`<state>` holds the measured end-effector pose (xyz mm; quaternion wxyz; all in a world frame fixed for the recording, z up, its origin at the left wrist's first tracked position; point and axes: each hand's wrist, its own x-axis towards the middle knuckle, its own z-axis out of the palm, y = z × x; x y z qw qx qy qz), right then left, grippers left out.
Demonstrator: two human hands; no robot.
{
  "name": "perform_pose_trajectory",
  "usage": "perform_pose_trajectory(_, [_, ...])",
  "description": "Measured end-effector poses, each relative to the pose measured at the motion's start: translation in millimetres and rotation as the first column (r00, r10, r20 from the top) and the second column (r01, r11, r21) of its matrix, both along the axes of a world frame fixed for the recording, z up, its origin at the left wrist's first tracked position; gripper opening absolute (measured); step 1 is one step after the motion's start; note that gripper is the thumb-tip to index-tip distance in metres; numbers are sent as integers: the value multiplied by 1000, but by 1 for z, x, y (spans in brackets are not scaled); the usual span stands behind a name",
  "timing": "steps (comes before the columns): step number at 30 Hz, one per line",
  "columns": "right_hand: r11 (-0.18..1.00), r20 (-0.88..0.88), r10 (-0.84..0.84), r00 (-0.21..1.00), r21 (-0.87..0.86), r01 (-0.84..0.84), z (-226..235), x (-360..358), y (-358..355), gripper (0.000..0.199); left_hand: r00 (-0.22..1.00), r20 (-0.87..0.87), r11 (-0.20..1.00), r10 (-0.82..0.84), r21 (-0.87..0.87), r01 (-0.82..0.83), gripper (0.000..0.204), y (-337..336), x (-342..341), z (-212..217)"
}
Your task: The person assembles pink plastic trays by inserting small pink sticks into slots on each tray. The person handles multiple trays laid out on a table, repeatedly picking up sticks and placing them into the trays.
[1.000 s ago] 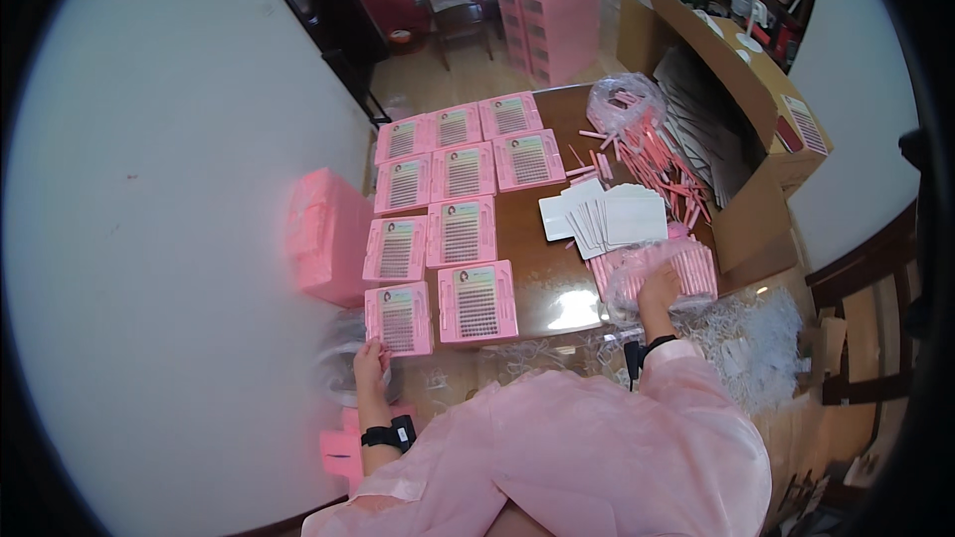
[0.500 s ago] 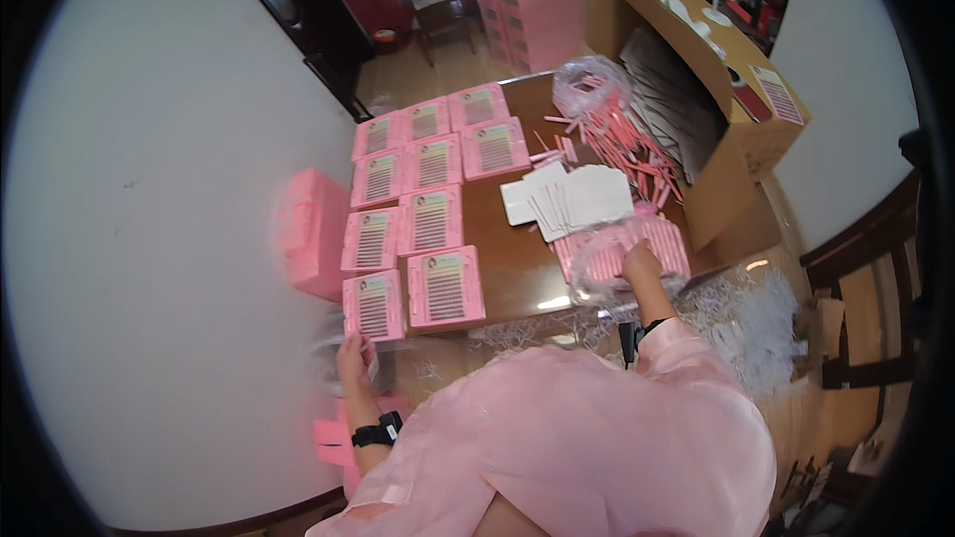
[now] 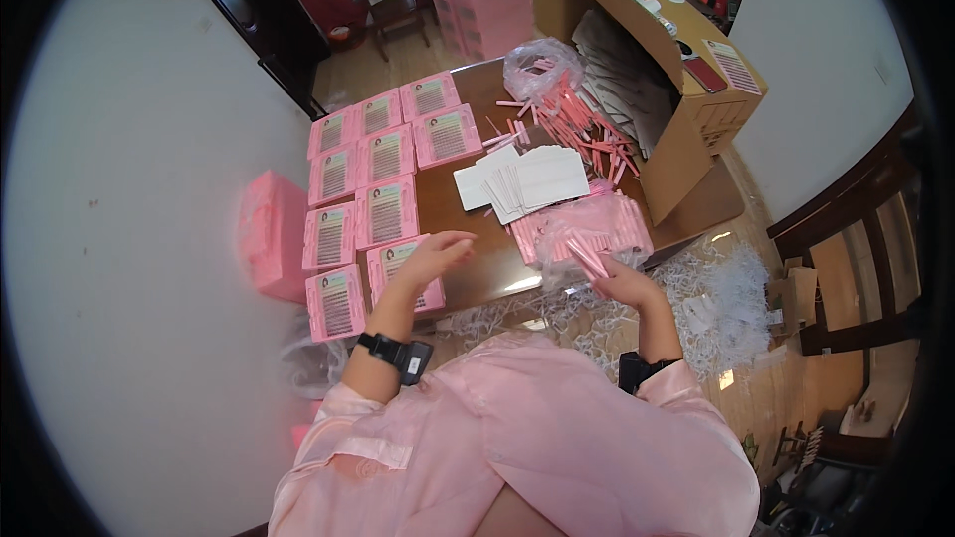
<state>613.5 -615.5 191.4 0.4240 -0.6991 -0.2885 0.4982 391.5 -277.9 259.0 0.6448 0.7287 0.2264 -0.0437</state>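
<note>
My right hand [image 3: 631, 285] is closed round a few slim pink tubes [image 3: 586, 257], held just in front of a clear plastic bag of matching pink tubes [image 3: 625, 222]. Over the front pink flat case [image 3: 390, 261] on the table hovers my left hand [image 3: 438, 255], its fingers stretched out with nothing in them; it hides part of that case. Several more pink cases [image 3: 385, 209], each with rows of dark strips under a clear window, lie in columns to the left. White cards [image 3: 537, 181] are fanned out behind the bag.
A heap of loose pink and red tubes [image 3: 587, 129] spills from another plastic bag [image 3: 542, 68]. An open cardboard box [image 3: 696, 154] stands on the right, grey packets [image 3: 622, 80] inside. White shredded paper [image 3: 731, 303] covers floor by the table [image 3: 477, 283]. A pink block [image 3: 274, 234] stands left.
My right hand has come out of the bag area with pink tubes in it. My left hand has risen from the near-left case and moved right. The view has shifted.
</note>
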Motion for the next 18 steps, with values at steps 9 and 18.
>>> perform_pose_trajectory(9, [892, -698, 344, 628, 451, 12, 38, -125, 179, 33, 965, 255, 713, 60, -687, 137, 49, 0, -34, -21])
perform_pose_trajectory(18, [965, -515, 196, 835, 251, -71, 15, -332, 335, 33, 791, 157, 619, 591, -717, -320, 37, 108, -236, -55])
